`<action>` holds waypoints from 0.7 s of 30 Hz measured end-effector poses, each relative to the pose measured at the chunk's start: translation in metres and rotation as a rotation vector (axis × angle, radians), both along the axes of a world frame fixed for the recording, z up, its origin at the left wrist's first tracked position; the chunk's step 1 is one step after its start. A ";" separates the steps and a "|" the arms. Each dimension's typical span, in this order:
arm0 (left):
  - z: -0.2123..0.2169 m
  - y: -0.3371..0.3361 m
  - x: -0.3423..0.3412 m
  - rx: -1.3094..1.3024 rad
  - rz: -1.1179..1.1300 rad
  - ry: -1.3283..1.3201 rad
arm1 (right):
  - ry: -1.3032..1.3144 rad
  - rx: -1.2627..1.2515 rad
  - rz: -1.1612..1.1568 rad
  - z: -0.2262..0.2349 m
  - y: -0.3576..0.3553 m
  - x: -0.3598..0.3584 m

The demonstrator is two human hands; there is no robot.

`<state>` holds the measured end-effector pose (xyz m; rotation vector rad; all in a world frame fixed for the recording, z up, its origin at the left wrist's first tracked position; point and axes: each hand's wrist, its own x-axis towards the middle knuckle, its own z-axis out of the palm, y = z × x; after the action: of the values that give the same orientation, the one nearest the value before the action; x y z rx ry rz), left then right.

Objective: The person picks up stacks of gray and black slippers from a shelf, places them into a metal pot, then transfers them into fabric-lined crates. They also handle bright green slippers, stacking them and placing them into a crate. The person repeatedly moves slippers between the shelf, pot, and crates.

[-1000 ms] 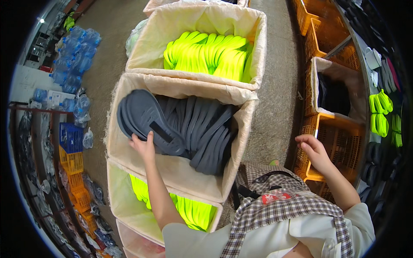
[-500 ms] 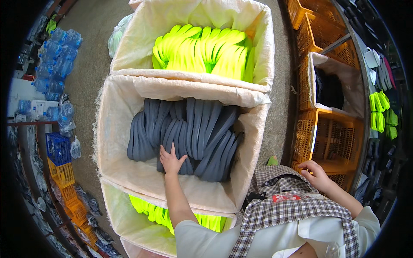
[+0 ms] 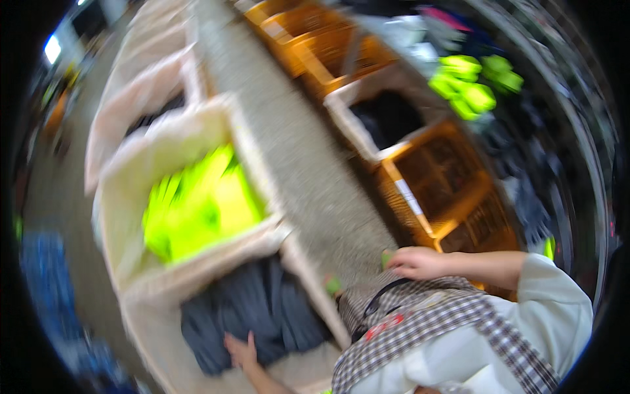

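Note:
My left hand (image 3: 241, 352) lies with spread fingers on a heap of dark grey looped fabric strips (image 3: 256, 312), at its near left edge. The hand is open and touches the strips without gripping any that I can see. The strips fill a bin (image 3: 141, 322) lined with cream cloth. My right hand (image 3: 420, 262) hovers by the front of my checked apron (image 3: 453, 308), fingers loosely bent and nothing visible in it. Motion blurs the whole picture.
Bright yellow-green strips (image 3: 197, 210) fill the lined bin beyond, and more lined bins (image 3: 141, 85) run on behind it. Orange plastic crates (image 3: 433, 184) line the right side of a grey floor aisle (image 3: 295, 144). One lined crate holds black material (image 3: 387, 119).
My view has swung to the right and up the aisle, so the bins sit lower and further left. My left hand stays on the grey strips. My right hand remains by the apron.

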<state>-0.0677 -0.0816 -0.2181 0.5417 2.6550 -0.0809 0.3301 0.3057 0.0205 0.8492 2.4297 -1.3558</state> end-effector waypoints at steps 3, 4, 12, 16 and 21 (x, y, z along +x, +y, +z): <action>0.011 0.015 0.000 -0.047 -0.027 0.328 | 0.104 0.010 -0.152 0.008 0.017 0.030; 0.017 0.024 -0.002 0.331 0.159 0.268 | 0.182 0.077 -0.238 0.017 0.026 0.046; 0.095 0.269 0.030 0.942 -0.060 0.653 | 0.713 0.653 -1.085 0.111 0.103 0.247; 0.183 0.414 0.166 1.254 -0.367 0.177 | 0.982 0.849 -1.489 0.136 0.137 0.417; 0.249 0.496 0.322 1.176 -0.939 0.206 | 0.518 1.004 -2.204 0.101 0.204 0.642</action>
<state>0.2548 0.4147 0.0305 2.1428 2.0992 1.2328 0.9717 0.5096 0.1217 4.2998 1.3114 0.0695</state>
